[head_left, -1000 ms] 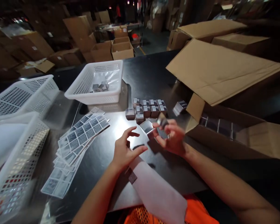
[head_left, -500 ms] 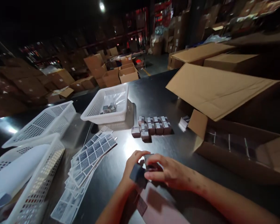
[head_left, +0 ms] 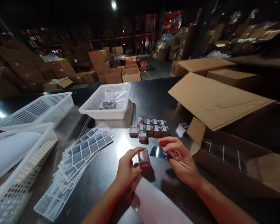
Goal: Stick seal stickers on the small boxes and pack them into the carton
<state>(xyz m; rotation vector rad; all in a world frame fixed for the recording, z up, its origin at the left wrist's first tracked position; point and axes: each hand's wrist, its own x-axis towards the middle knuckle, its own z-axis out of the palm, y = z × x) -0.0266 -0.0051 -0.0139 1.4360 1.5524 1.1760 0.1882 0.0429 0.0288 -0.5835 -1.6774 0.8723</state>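
Since half a second ago your hands have split apart: left hand (head_left: 126,169) now pinches the small glossy grey carton (head_left: 143,158) alone, fingers closed round it, just above the black surface (head_left: 151,96). Right hand (head_left: 180,158) grips a dark shiny label (head_left: 158,152) between thumb and fingertips, just beside the carton. Beyond: cluster of matching small cartons (head_left: 150,129), fanned sheets of printed labels (head_left: 84,152), white perforated plastic basket (head_left: 107,101), open brown cardboard box (head_left: 224,130) at right.

White baskets (head_left: 37,109), label sheets (head_left: 84,152), cardboard boxes (head_left: 130,74) on black table (head_left: 151,96)
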